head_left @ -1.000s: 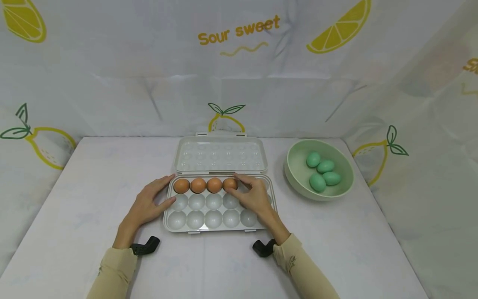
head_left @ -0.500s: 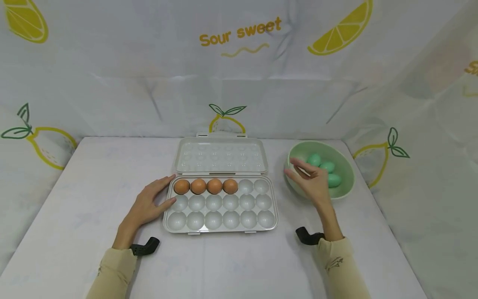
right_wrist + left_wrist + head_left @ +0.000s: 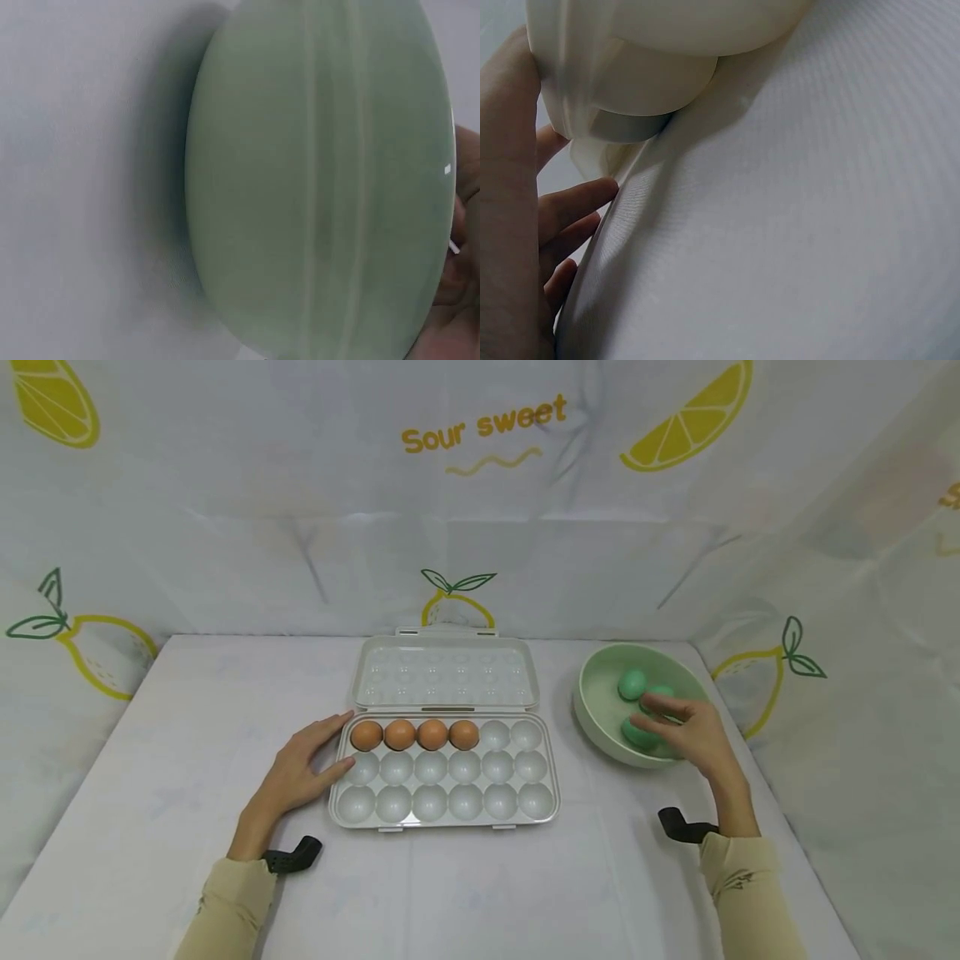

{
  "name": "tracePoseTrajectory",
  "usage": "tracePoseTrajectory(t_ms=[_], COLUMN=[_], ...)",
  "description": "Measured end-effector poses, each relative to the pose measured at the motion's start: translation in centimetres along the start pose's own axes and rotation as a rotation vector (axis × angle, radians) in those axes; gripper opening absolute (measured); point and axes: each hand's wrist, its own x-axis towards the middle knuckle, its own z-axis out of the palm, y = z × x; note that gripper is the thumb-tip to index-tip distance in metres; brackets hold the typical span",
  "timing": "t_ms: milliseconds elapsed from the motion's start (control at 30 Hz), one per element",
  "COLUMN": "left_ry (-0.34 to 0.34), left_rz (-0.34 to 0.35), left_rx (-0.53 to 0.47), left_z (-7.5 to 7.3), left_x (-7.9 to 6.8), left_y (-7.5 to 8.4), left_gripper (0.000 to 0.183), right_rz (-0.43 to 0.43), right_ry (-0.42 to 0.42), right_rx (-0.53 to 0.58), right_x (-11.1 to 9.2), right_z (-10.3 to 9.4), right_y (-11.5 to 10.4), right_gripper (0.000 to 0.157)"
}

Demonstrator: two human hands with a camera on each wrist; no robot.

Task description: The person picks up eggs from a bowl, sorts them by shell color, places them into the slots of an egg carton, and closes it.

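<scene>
My left hand (image 3: 296, 768) rests with extended fingers and spread thumb against the left end of a white egg box (image 3: 431, 803). The left wrist view shows these fingers (image 3: 574, 204) by the rounded underside of the box (image 3: 660, 79). Several brown eggs (image 3: 400, 734) sit side by side in its back row, from the left end. My right hand (image 3: 697, 735) reaches over a pale green bowl (image 3: 596, 718), fingers extended above the green eggs (image 3: 632, 684) inside and partly covering them. From the right wrist, the bowl's side (image 3: 262, 180) hides most of that hand (image 3: 454, 300).
The box's lid (image 3: 446, 672) lies folded back behind it, toward the fabric backdrop (image 3: 300, 560). White cloth (image 3: 442, 893) covers the table. The bowl stands to the right of the box, near the table's right edge.
My right hand has let go of the fourth brown egg in the back row and moved right, to over the bowl. My left hand has stayed at the box.
</scene>
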Motion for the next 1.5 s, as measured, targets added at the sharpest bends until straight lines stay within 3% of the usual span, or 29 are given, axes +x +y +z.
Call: tracePoseTrajectory(t_ms=[267,533,867,1200,1500], left_ry=[-0.018,-0.014,-0.001,-0.013,-0.012], left_rz=[-0.018,-0.019,-0.005,-0.022,-0.021], left_rx=[-0.010,0.000,-0.005,-0.005,0.000], left_z=[0.2,-0.1,0.1,0.1,0.0], left_x=[-0.1,0.0,0.0,0.0,-0.1], left_y=[0.0,0.1,0.0,0.0,-0.1], left_gripper=[0.068,0.068,0.068,0.068,0.069], right_rz=[-0.063,-0.097,-0.132,-0.136,-0.107], right_ry=[-0.075,-0.177,-0.280,-0.260,-0.202], right_rx=[-0.328,-0.377,-0.231,-0.127,0.035], right_x=[1.0,1.8,2.8,3.2,3.0], right_z=[0.3,1.5,2.6,2.9,2.9], right_y=[-0.1,-0.8,-1.1,-1.2,-1.2], right_gripper=[0.059,0.052,0.049,0.051,0.060])
